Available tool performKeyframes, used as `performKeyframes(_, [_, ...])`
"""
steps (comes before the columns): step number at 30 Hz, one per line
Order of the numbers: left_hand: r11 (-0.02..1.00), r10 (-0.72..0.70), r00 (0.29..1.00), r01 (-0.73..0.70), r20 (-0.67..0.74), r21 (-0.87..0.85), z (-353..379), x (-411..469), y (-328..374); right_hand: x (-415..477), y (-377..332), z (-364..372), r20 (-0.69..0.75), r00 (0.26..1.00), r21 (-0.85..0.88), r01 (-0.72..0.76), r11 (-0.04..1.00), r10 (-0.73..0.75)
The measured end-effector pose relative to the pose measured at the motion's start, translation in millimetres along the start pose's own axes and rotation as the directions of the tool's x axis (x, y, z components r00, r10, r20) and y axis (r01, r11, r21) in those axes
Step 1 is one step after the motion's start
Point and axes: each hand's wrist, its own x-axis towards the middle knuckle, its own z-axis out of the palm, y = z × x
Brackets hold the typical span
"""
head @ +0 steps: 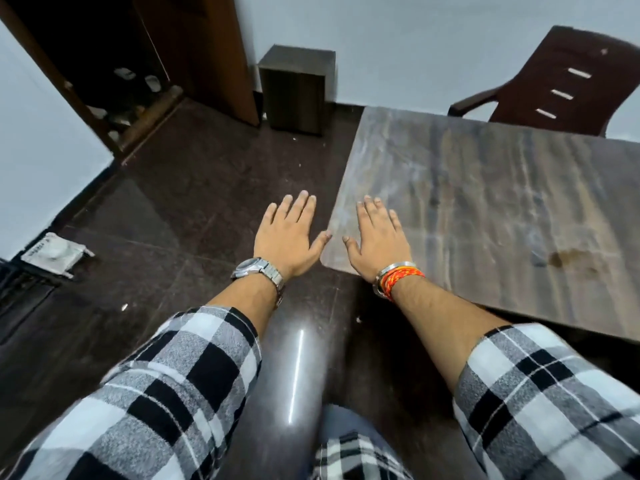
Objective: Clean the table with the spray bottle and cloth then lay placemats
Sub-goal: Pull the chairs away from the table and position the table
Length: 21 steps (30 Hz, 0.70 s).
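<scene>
A grey-brown streaked table [485, 202] fills the right half of the view, with a brownish stain [568, 256] near its right side. My left hand [287, 233] is stretched out flat, palm down, fingers apart, over the dark floor just left of the table's near corner. My right hand [377, 237] is held the same way, flat and empty, above that corner of the tabletop. Neither hand holds anything. No spray bottle, cloth or placemat is in view.
A dark brown plastic chair [561, 81] stands behind the table at the far right. A small dark wooden box [294, 88] sits on the floor by the wall. An open wooden door [194, 53] is at the far left. A white packet [52, 254] lies on the floor at left.
</scene>
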Motion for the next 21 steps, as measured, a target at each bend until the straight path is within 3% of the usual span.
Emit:
performKeyframes(4, [1.0,0.03,0.999,-0.03,0.025,0.006,9,87,-62,101,-22,22,-0.054,0.997,0.021,-0.056,0.998,0.057])
performKeyframes(12, [0.976,0.183,0.973,-0.197,0.144,0.094,5,297,-172,307,-22,65,0.007,0.969,0.021,-0.246,0.969,0.245])
performKeyframes(21, [0.93,0.35,0.914,-0.365,0.205,0.041,23,548,-219,514,10,63,-0.009,0.907,-0.004,-0.422,0.907,0.422])
